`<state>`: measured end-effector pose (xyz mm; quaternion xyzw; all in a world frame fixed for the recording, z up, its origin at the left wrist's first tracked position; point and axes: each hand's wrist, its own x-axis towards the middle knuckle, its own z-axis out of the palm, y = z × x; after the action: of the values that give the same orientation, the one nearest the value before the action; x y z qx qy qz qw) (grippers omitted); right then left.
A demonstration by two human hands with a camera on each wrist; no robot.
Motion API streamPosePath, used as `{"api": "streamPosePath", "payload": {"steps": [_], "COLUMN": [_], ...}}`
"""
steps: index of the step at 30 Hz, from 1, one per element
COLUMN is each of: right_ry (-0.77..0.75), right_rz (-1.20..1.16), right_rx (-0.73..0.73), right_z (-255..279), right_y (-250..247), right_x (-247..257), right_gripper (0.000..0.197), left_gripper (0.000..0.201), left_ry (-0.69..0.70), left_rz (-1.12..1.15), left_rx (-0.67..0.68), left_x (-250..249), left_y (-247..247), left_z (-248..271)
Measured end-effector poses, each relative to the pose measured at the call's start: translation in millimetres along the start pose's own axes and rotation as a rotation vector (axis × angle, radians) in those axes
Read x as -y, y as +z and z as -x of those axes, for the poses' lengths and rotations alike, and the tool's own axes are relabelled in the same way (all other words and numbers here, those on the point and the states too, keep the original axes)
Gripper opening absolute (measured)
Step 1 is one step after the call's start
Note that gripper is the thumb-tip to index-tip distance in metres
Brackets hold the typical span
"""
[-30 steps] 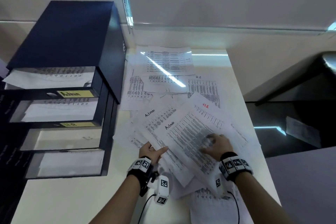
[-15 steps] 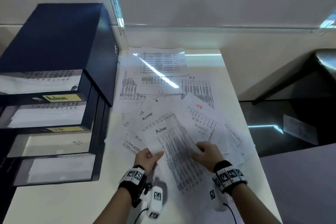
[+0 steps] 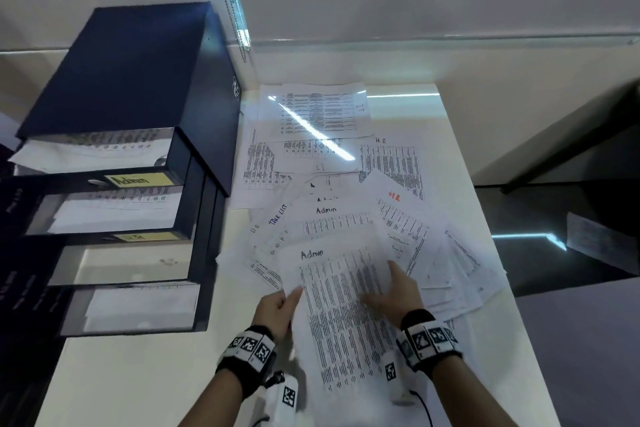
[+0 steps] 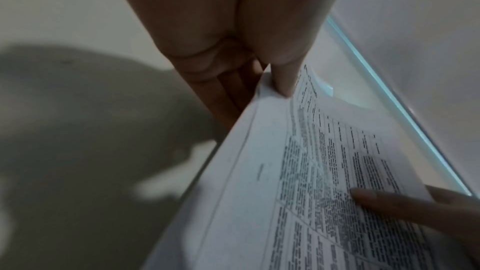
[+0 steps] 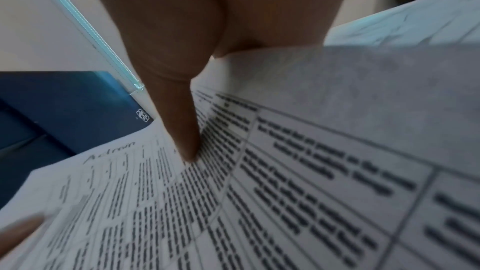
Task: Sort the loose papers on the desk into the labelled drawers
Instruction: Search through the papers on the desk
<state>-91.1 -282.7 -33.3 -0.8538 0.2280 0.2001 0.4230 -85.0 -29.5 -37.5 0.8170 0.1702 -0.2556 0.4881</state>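
A printed sheet headed "Admin" (image 3: 341,308) is held over the scattered paper pile, between both hands. My left hand (image 3: 287,300) pinches its left edge, thumb (image 4: 283,81) on top and fingers underneath the sheet (image 4: 311,182). My right hand (image 3: 388,289) grips the right edge, with the thumb (image 5: 184,134) pressed on the print of the sheet (image 5: 298,192) and the fingers hidden beneath. The dark blue drawer unit (image 3: 138,73) stands at the left with several drawers pulled out. Its top drawer carries a yellow "Admin" label (image 3: 138,179), and the drawer below has a second yellow label (image 3: 147,237).
More sheets marked Admin (image 3: 327,215), HR (image 3: 394,196) and others lie fanned over the white desk (image 3: 138,385) up to the back wall. The desk's right edge drops to a dark surface (image 3: 561,253). A blind cord (image 3: 228,0) hangs behind the drawers.
Both hands have drawn the Admin sheet toward me off the pile and turned it squarer; a second Admin sheet beneath now shows. The left thumb stays pinched on the edge.
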Motion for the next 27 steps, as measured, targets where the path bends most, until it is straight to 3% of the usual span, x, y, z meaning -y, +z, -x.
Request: {"api": "streamPosePath", "payload": {"steps": [2, 5, 6, 11, 13, 19, 22, 25, 27], "right_ry": [-0.002, 0.010, 0.006, -0.129, -0.110, -0.053, -0.179, -0.310, -0.355], "right_rz": [-0.064, -0.065, -0.054, -0.154, -0.184, 0.025, 0.126, 0.205, 0.198], "right_rx": [-0.039, -0.132, -0.190, -0.327, -0.330, -0.328, -0.284, -0.174, -0.153], "right_z": [-0.3, -0.4, -0.8, -23.1, -33.2, -42.0, -38.3, -32.7, -31.8], "right_y": [-10.0, -32.1, -39.4, -58.3, -58.1, -38.7, -24.4, -15.8, -16.5], "right_x": [-4.4, -14.0, -17.9, -21.2, -13.6, 14.5, 24.9, 35.0, 44.6], "right_gripper": [0.059, 0.022, 0.020, 0.042, 0.038, 0.022, 0.028, 0.048, 0.044], "left_gripper": [0.047, 0.018, 0.025, 0.054, 0.063, 0.040, 0.045, 0.045, 0.039], "left_ry": [0.038, 0.103, 0.097, 0.028, 0.019, 0.021, 0.027, 0.013, 0.001], "left_rz": [-0.033, -0.057, -0.029, -0.004, -0.009, 0.010, 0.022, 0.109, 0.153], "left_rx": [-0.001, -0.110, -0.160, -0.321, -0.349, -0.242, -0.219, -0.246, -0.260], "left_x": [-15.2, -34.8, -41.9, -73.5, -80.6, -84.7, -79.5, -73.2, -65.4], "left_y": [2.6, 6.2, 7.2, 14.9, 19.4, 27.8, 23.8, 14.4, 8.5], "left_z": [-8.0, -26.0, -33.2, -64.5, -70.7, -79.0, -81.0, -83.5, -88.0]}}
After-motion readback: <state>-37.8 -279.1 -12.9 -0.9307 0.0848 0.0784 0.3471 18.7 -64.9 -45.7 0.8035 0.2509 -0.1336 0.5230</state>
